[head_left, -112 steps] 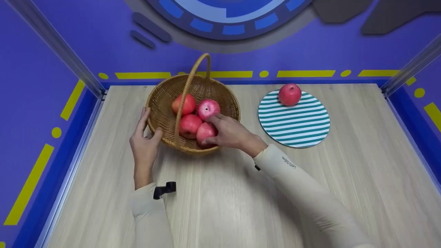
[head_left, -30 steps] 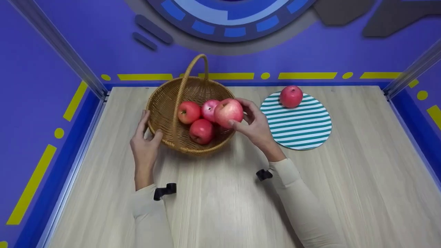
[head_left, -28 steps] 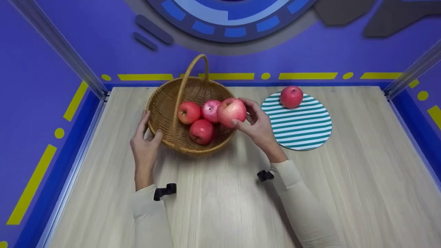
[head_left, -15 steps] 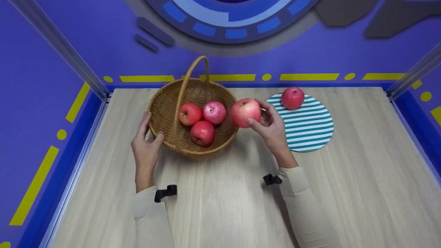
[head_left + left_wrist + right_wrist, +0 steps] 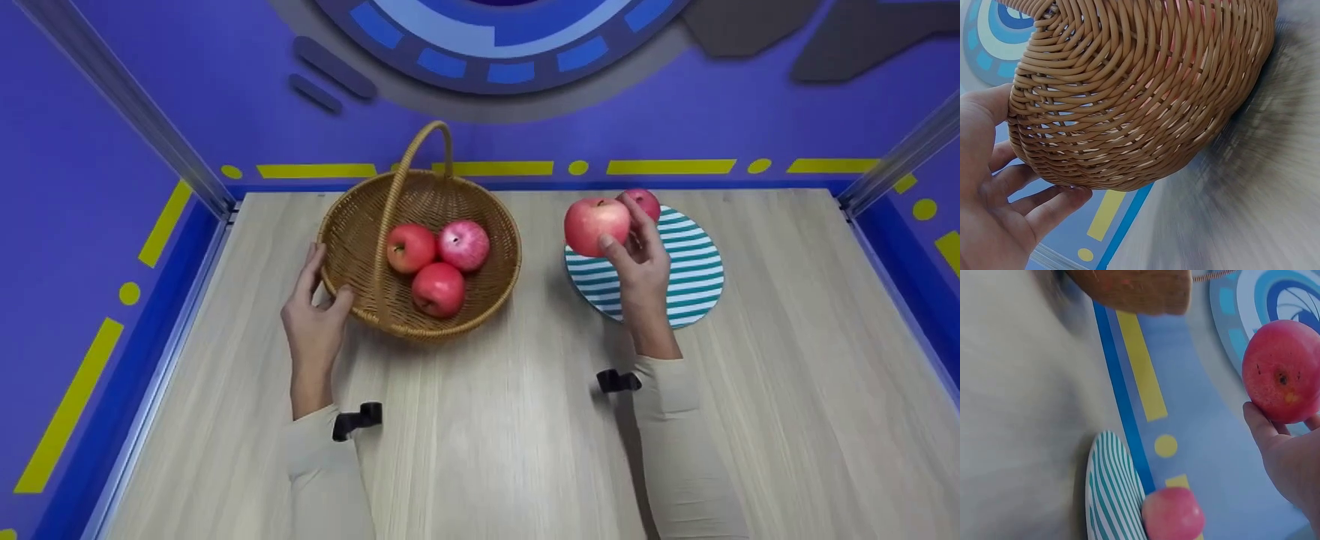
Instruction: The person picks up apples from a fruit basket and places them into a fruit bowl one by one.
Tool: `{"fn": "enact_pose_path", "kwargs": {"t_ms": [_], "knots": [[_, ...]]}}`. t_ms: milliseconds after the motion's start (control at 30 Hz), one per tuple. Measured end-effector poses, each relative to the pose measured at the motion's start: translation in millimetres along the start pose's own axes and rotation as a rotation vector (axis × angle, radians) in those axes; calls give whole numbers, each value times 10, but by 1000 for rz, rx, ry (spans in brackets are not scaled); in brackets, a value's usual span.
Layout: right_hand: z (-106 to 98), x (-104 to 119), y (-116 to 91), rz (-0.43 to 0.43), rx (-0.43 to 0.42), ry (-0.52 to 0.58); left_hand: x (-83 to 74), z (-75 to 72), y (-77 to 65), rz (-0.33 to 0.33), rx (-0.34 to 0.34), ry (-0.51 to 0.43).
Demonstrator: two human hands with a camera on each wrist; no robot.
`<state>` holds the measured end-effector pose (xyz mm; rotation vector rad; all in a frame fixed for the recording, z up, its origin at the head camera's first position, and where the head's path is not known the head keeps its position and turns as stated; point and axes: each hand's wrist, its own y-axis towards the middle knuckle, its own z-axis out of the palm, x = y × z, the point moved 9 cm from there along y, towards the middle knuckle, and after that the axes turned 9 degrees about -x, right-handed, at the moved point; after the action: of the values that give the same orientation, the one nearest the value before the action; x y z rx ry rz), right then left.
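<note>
My left hand [image 5: 315,330] holds the near-left side of a wicker basket [image 5: 495,300], its thumb at the rim; in the left wrist view the fingers [image 5: 1058,208] lie against the woven wall [image 5: 1117,129]. Inside the basket are three red apples, a left one [image 5: 412,248], a pinkish one [image 5: 463,245] and a front one [image 5: 439,289]. My right hand [image 5: 641,270] grips another apple [image 5: 596,226] between thumb and fingers, raised over the left part of a round green-and-white striped mat [image 5: 694,262]. A further apple [image 5: 645,202] rests at the mat's back, partly hidden behind the right hand.
The basket's tall arched handle [image 5: 397,180] stands upright. Beneath everything is a light wood table [image 5: 480,435]. Blue-purple panels [image 5: 225,90] with yellow markings close in its back and sides.
My right hand has lifted an apple from the basket and carried it right, over the striped mat. The left hand stays at the basket; three apples remain inside.
</note>
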<state>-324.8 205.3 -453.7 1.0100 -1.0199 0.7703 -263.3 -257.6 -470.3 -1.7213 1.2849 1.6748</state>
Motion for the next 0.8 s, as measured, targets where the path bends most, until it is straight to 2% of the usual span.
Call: {"fn": "enact_pose_path", "kwargs": {"t_ms": [133, 367, 567, 733, 800], "knots": [[-91, -3, 34, -9, -19, 0, -37, -1, -11, -2, 0, -5], [-172, -54, 48, 5, -42, 27, -358, -2, -95, -18, 15, -4], [-265, -141, 70, 14, -47, -48, -375, -5, -92, -25, 10, -6], [-373, -242, 89, 71, -72, -185, -385, -10, -91, -17, 3, -4], [-403, -273, 95, 91, -79, -205, -381, -8, -95, -20, 3, -8]]}}
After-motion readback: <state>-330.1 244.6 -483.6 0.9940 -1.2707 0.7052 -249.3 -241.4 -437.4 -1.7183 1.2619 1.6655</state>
